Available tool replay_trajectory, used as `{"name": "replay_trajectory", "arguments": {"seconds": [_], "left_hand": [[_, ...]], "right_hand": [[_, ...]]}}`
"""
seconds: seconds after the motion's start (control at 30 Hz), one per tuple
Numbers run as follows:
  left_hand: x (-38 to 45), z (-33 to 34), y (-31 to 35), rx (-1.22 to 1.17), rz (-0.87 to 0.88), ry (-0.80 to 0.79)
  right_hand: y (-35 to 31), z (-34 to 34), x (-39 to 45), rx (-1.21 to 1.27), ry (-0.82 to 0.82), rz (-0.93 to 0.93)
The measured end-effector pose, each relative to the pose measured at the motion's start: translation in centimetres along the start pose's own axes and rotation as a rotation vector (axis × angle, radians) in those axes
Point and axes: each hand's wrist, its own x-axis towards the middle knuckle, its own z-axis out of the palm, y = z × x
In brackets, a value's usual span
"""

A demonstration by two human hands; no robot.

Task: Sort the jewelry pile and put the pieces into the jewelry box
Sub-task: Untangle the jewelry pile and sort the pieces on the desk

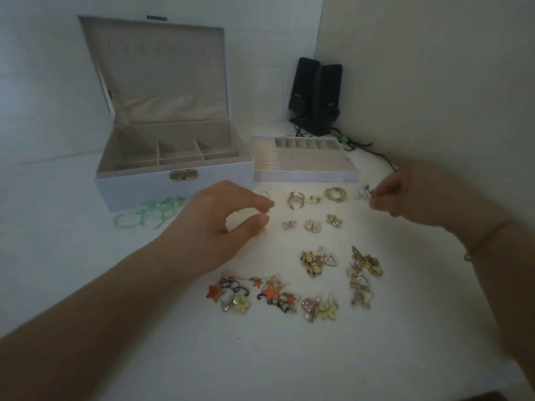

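The small pale silvery earring (362,194) is pinched in the fingertips of the right hand (417,195), just in front of the right end of the grey lift-out tray (304,176); too blurred to tell its axis. Left of the tray's front, the left hand (223,224) curls thumb and forefinger around a small gold piece (264,230). Sorting seems underway; next, I'd guess, each piece needs carrying into a compartment of the tray or the open white jewelry box (139,189) left of it.

My left hand (228,224) hovered with thumb and forefinger curled close. My right hand (411,195) held its fingertips pinched together.
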Motion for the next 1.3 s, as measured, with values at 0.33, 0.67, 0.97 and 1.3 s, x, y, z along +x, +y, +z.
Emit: {"name": "replay_trajectory", "arguments": {"seconds": [0.33,0.67,0.97,1.3], "left_hand": [[-0.2,0.1,0.0,-0.018,0.056,-0.003],[-0.2,0.4,-0.6,-0.036,0.039,0.013],[-0.2,0.5,-0.6,-0.034,0.046,0.019],[-0.2,0.1,-0.2,-0.053,0.089,-0.028]], "right_hand": [[1.9,3.3,-0.8,-0.128,0.066,-0.092],[2.7,1.0,-3.6,0.261,-0.327,-0.596],[3.1,1.4,-3.4,0.177,-0.488,-0.58],[3.0,1.0,-3.6,0.326,-0.456,-0.699]]}}
